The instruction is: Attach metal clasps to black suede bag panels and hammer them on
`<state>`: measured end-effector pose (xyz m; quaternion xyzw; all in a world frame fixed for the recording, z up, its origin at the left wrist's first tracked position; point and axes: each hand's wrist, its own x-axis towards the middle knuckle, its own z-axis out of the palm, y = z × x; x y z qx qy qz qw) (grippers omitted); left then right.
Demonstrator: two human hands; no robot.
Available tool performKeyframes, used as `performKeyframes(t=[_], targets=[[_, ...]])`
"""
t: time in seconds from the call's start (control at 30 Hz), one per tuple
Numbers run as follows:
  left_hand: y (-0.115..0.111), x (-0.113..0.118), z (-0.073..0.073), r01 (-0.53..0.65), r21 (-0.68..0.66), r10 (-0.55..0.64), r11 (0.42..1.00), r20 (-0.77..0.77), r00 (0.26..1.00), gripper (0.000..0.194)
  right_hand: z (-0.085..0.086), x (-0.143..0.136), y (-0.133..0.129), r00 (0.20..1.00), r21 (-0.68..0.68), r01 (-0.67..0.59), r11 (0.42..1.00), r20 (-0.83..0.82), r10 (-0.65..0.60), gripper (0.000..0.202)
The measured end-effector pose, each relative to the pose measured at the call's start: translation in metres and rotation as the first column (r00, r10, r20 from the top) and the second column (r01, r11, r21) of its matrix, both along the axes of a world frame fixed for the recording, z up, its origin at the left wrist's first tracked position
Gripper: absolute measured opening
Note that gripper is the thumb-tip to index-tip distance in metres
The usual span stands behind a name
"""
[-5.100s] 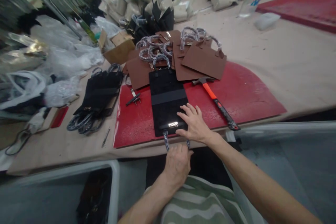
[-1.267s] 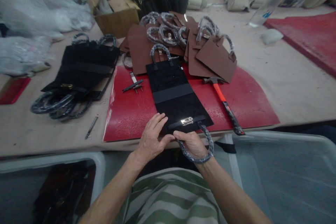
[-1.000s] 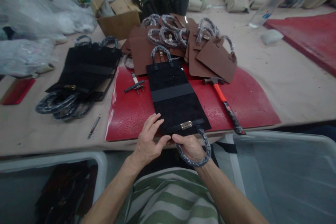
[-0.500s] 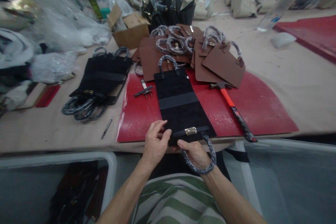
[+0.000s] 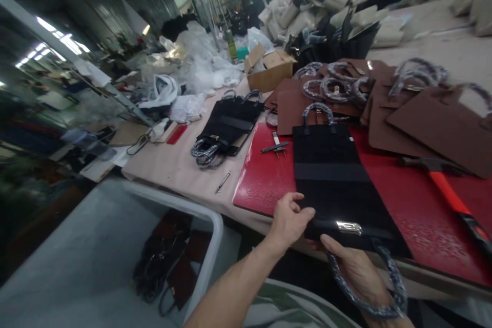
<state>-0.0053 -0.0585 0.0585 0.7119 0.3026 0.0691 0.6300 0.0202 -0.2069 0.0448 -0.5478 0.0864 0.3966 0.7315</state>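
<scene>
A long black handbag panel [image 5: 330, 189] lies flat, with a metal clasp [image 5: 349, 227] near its close end and a plastic-wrapped handle [image 5: 318, 108] at its far end. At the panel's near left edge, my left hand [image 5: 289, 221] has its thumb on top and fingers curled by the edge. My right hand [image 5: 355, 266] holds the near edge, thumb above and fingertips underneath. The near wrapped handle [image 5: 397, 282] loops around my right hand and wrist. Beside the panel, a hammer [image 5: 448, 192] and a small dark metal tool [image 5: 274, 147] rest on the red board [image 5: 253, 189].
Brown bag panels [image 5: 400, 125] with wrapped handles pile up behind the board. More black panels [image 5: 230, 120] and a thin metal tool [image 5: 223, 182] lie left. A cardboard box [image 5: 271, 74] stands farther back. The grey bin [image 5: 215, 225] below holds dark and brown pieces.
The view has swung left, so the table things appear farther right and more of the left bin shows. Both hands keep their places at the black panel's near end.
</scene>
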Motion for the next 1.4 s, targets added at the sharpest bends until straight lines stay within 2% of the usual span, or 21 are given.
performKeyframes(t=[0.1, 0.27, 0.37, 0.43, 0.5, 0.53, 0.6, 0.7, 0.77, 0.87, 1.0, 1.17, 1.3, 1.4], targets=[[-0.001, 0.005, 0.001, -0.031, -0.017, 0.03, 0.999, -0.036, 0.999, 0.04, -0.004, 0.001, -0.003, 0.998, -0.022, -0.062, 0.998, 0.003, 0.062, 0.047], [-0.007, 0.011, -0.003, -0.069, 0.027, 0.07, 0.997, -0.061, 0.996, 0.034, -0.008, 0.003, -0.005, 0.996, -0.043, -0.086, 0.995, 0.008, 0.086, 0.048], [0.006, 0.008, -0.006, -0.085, 0.07, 0.088, 0.994, -0.042, 0.995, 0.025, -0.007, 0.003, -0.005, 0.997, -0.058, -0.072, 0.996, 0.033, 0.074, 0.048], [0.03, 0.0, -0.007, -0.129, 0.18, 0.132, 0.975, -0.005, 0.991, 0.017, -0.007, 0.004, -0.005, 0.997, -0.071, -0.058, 0.996, 0.05, 0.062, 0.05], [0.066, -0.013, -0.004, -0.192, 0.362, 0.189, 0.912, 0.042, 0.981, 0.015, -0.007, 0.004, -0.005, 0.997, -0.073, -0.041, 0.997, 0.062, 0.046, 0.052], [0.087, -0.02, -0.003, -0.218, 0.469, 0.216, 0.856, 0.058, 0.975, 0.016, -0.007, 0.004, -0.005, 0.997, -0.069, -0.037, 0.997, 0.064, 0.041, 0.053], [0.128, -0.033, 0.0, -0.194, 0.665, 0.274, 0.721, -0.017, 0.962, 0.019, -0.007, 0.003, -0.004, 0.997, -0.06, -0.031, 0.998, 0.065, 0.035, 0.053], [0.177, -0.048, -0.004, -0.033, 0.821, 0.349, 0.57, -0.206, 0.914, 0.027, -0.006, 0.002, -0.003, 0.997, -0.05, -0.021, 0.999, 0.073, 0.025, 0.055], [0.194, -0.052, -0.011, 0.099, 0.837, 0.363, 0.538, -0.336, 0.869, 0.034, -0.006, 0.001, -0.002, 0.997, -0.045, -0.009, 0.999, 0.081, 0.013, 0.056], [0.205, -0.051, -0.023, 0.239, 0.796, 0.337, 0.556, -0.479, 0.811, 0.027, -0.005, 0.001, -0.003, 0.996, -0.035, -0.002, 0.999, 0.085, 0.005, 0.054], [0.209, -0.036, -0.025, 0.26, 0.784, 0.32, 0.563, -0.497, 0.807, 0.021, -0.006, 0.001, -0.004, 0.996, -0.03, -0.009, 1.0, 0.087, 0.012, 0.053], [0.209, 0.003, -0.009, 0.207, 0.832, 0.307, 0.515, -0.405, 0.862, 0.03, -0.005, 0.001, -0.005, 0.998, -0.035, -0.02, 0.999, 0.067, 0.022, 0.055], [0.194, 0.049, 0.002, 0.194, 0.849, 0.144, 0.491, -0.298, 0.944, 0.031, -0.008, 0.0, -0.006, 0.997, -0.035, -0.022, 0.999, 0.078, 0.025, 0.054], [0.179, 0.083, 0.001, 0.245, 0.835, -0.028, 0.492, -0.267, 0.963, 0.034, -0.013, 0.0, -0.007, 0.993, -0.027, -0.038, 0.999, 0.112, 0.041, 0.054]])
